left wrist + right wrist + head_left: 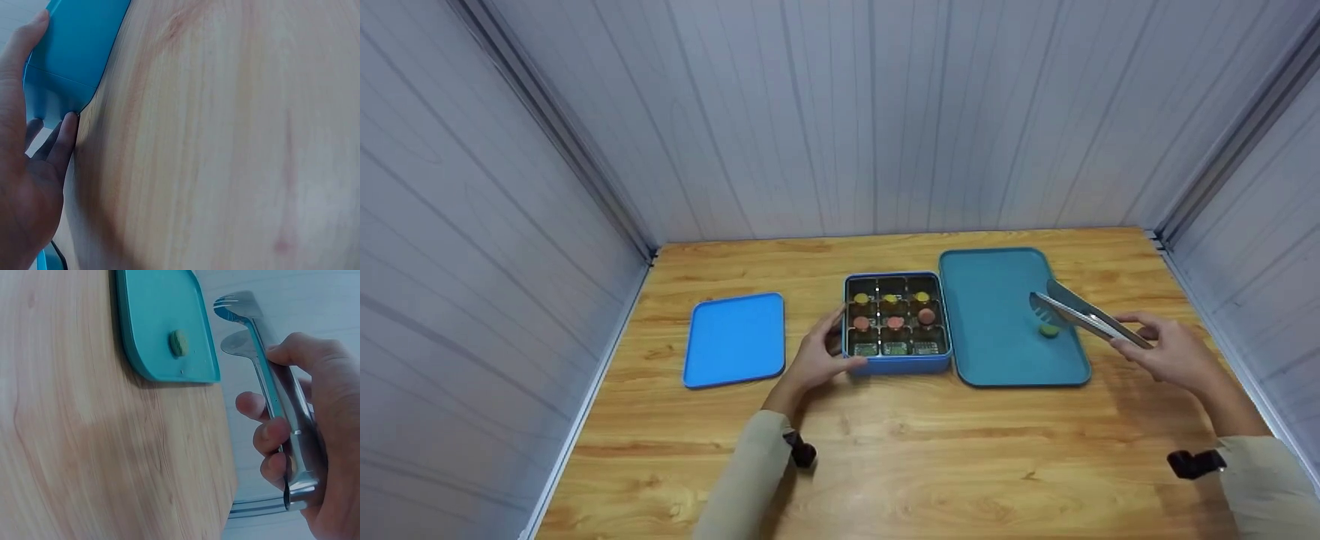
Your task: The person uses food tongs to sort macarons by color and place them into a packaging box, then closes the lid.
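A blue box (pixel 904 365) with a dark divided insert stands mid-table. Three yellow macarons (pixel 890 299) are in its back row and three pinkish macarons (pixel 895 322) in the middle row; the front row shows greenish, textured bottoms. My left hand (pixel 819 355) holds the box's front left corner, thumb along the front wall and fingers at the left side. My right hand (pixel 1174 355) grips metal tongs (pixel 295 422) whose tips stand apart above the teal tray (pixel 997 352), with nothing between them. A green macaron (pixel 178 343) lies on the tray near its right side, below the tongs.
To the left, a bright blue square lid or tray (pixel 735 339) lies flat on the wooden table (pixel 915 457). The teal tray sits close against the box's right side. Pale panel walls (pixel 840 120) enclose the table at the back and both sides.
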